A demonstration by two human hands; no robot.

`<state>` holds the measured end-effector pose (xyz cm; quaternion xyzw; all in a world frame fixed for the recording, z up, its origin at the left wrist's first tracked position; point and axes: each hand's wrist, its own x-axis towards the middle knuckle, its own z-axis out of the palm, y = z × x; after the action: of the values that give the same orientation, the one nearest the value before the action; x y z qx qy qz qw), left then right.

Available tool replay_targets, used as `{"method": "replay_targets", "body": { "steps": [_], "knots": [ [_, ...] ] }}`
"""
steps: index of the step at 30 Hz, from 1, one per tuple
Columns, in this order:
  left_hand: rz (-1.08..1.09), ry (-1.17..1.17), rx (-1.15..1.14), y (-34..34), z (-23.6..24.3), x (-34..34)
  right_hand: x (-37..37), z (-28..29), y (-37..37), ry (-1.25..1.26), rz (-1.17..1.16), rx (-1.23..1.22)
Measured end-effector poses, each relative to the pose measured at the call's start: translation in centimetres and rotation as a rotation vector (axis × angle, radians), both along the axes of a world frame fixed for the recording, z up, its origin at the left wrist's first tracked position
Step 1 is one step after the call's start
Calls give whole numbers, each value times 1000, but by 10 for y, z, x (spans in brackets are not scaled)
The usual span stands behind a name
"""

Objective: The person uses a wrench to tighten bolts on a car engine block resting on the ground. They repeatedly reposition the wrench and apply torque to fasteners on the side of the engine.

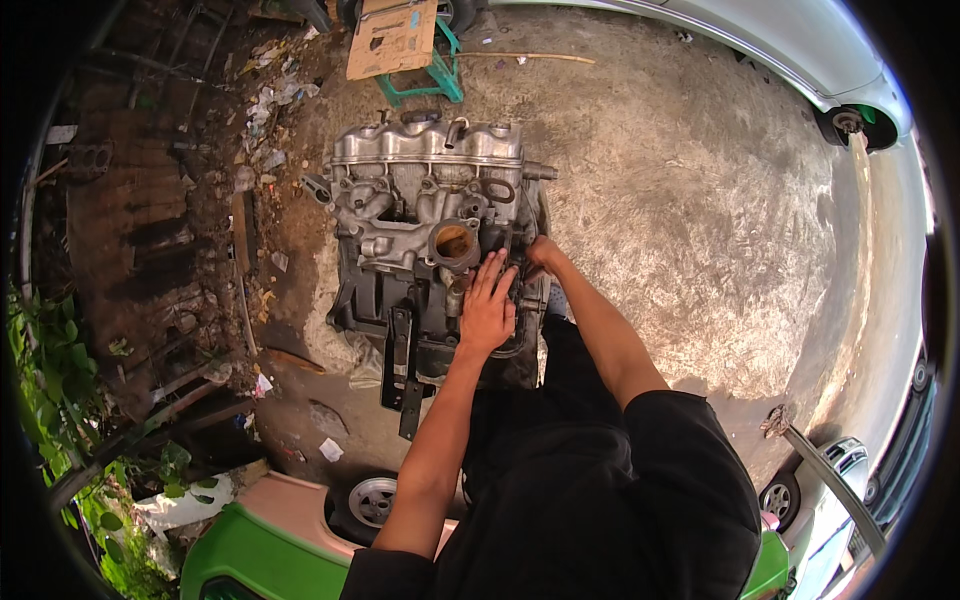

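A car engine (430, 200) stands on the concrete in front of me, its silver ribbed valve cover (425, 147) at the far side. My left hand (488, 305) lies on the engine's near right part with fingers stretched out, just below the round intake opening (454, 243), which is brownish inside. At the engine's right side is my right hand (541, 256), its fingers curled in against the engine edge. What those fingers hold, if anything, is hidden. A black metal bracket (402, 370) sticks out toward me from the engine's near side.
Beyond the engine, a cardboard sheet (393, 40) with tools lies on a green plastic stool (440, 77). Litter and a wooden plank (244, 232) lie to the left. A silver car (780, 40) stands at the far right, and a green and pink vehicle (265, 545) is behind me.
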<state>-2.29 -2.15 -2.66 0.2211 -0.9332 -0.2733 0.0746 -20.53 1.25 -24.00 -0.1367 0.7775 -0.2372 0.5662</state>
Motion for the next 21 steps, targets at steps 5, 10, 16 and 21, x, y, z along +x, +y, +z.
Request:
{"method": "replay_targets", "body": {
  "steps": [5,10,16,21],
  "knots": [
    [-2,7,6,0,1,-1,18,51,28,-55,-409,-150],
    [-3,24,11,0,1,0,67,99,57,566,-186,-352],
    [-3,30,12,-1,1,-1,88,130,87,419,-57,-507],
    [-3,14,6,0,2,0,73,110,96,590,-230,-512]
  ]
}}
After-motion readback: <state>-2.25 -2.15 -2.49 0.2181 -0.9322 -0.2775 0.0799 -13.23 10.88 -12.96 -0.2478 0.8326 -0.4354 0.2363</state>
